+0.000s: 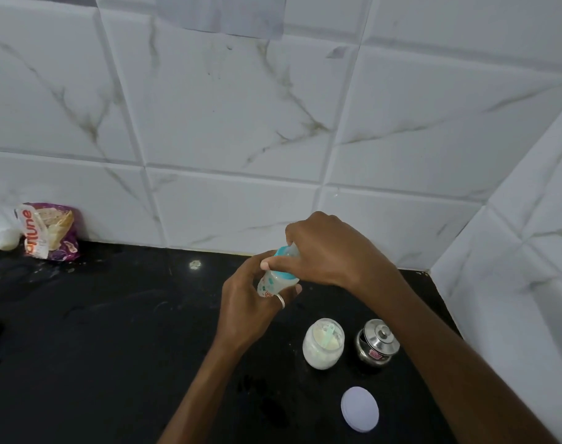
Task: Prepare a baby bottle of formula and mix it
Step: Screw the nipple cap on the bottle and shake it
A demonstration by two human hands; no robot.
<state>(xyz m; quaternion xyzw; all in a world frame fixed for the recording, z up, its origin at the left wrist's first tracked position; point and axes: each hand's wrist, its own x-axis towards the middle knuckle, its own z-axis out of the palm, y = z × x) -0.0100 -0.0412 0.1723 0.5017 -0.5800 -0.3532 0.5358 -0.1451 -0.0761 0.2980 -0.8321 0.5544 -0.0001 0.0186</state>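
A person holds a small baby bottle (275, 282) in both hands above a black worktop (119, 331), in front of a white marble-patterned tiled wall (228, 129). The bottle is tilted, its long axis running from lower left to upper right, with the blue collar and clear teat end pointing up and away toward the wall. The left hand (251, 302), wearing a silver ring, is wrapped around the bottle's printed body from below. The right hand (327, 251) is clamped over the top end, fingers closed around the blue collar and cap, hiding most of it. Using the bottle as the landmark: an open glass jar (323, 344) of white powder with a pale scoop inside stands on the worktop below and to the right of it; a lidded steel pot (377, 344) stands just beyond the jar; a round white lid (359, 409) lies flat further below. Far left of the bottle, a purple food packet (50, 230) leans against the wall.
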